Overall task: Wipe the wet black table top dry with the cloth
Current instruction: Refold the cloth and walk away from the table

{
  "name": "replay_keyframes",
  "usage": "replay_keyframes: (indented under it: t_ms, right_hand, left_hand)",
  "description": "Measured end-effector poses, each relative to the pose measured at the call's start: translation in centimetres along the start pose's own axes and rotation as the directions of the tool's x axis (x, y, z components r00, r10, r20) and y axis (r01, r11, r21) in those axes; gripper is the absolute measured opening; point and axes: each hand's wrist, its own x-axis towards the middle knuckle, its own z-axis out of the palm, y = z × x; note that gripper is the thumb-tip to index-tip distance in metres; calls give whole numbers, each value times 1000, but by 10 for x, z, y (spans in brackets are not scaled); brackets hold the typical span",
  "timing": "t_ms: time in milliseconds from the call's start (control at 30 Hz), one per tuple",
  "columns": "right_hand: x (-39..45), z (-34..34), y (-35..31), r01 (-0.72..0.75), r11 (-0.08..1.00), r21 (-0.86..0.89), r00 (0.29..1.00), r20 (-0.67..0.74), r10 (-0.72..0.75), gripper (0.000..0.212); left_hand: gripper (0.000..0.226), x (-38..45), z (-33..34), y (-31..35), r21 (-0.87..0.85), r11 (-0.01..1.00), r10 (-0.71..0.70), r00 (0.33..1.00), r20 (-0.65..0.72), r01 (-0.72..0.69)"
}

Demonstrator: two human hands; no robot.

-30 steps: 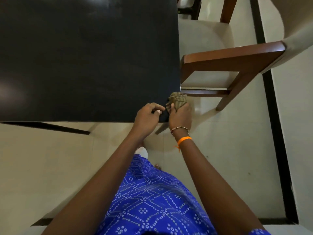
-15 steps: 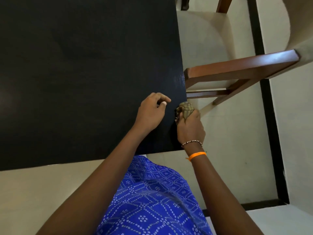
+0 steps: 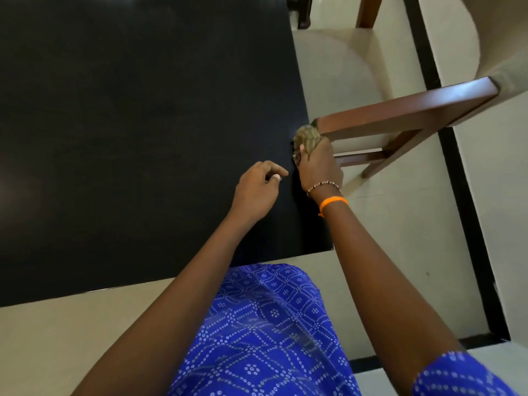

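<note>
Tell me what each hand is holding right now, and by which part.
The right hand grips the bunched cloth around its lower part, at the table's right edge; the top sticks out above the fingers. The left hand holds nothing.
</note>
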Motion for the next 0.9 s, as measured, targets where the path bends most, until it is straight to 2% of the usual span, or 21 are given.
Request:
replay_keyframes:
  t_ms: [233,300,333,367,400,467,500,633,733,833,900]
  right_hand:
    - [-103,0,74,-11,998,59,1000,28,9,34]
    - [-122,1,99,31,982,184,996,73,-45,32]
    - [-129,-2,111,22,952,305,993,103,-55,32]
    - [-135,-8,122,-53,893,447,988,153,-17,33]
    - [-140,-17,132,-180,789,587,973,223,56,35]
    - [-149,-31,153,-399,501,768,916,357,183,39]
    - [-154,-41,163,-436,380,816,900,385,206,40]
    - [-166,-89,195,-410,100,907,898,381,221,35]
    - [-165,-130,213,-347,-69,935,909,353,221,40]
    - [-160,-169,227,-250,-177,952,928,288,235,60]
    - [-157,-195,238,-211,-174,962,946,245,211,69]
  left_hand:
    - [27,-45,41,10,-8,999,34,998,58,-34]
    - [23,-61,57,11,16,1000,7,991,130,-9]
    - [21,-69,65,11,36,999,-4,984,177,-3]
    - [20,-77,75,13,55,998,-11,976,218,-1]
    - [21,-85,84,15,69,998,-18,970,243,1]
    - [30,-99,101,25,101,995,-47,962,269,20]
    - [35,-105,112,31,114,993,-61,957,285,29]
    - [45,-126,162,63,107,994,-73,920,384,34]
    - [44,-140,200,91,0,997,-67,861,505,77]
    - [38,-140,229,112,-108,990,-8,786,618,95]
    - [50,-132,246,125,-152,984,30,756,654,92]
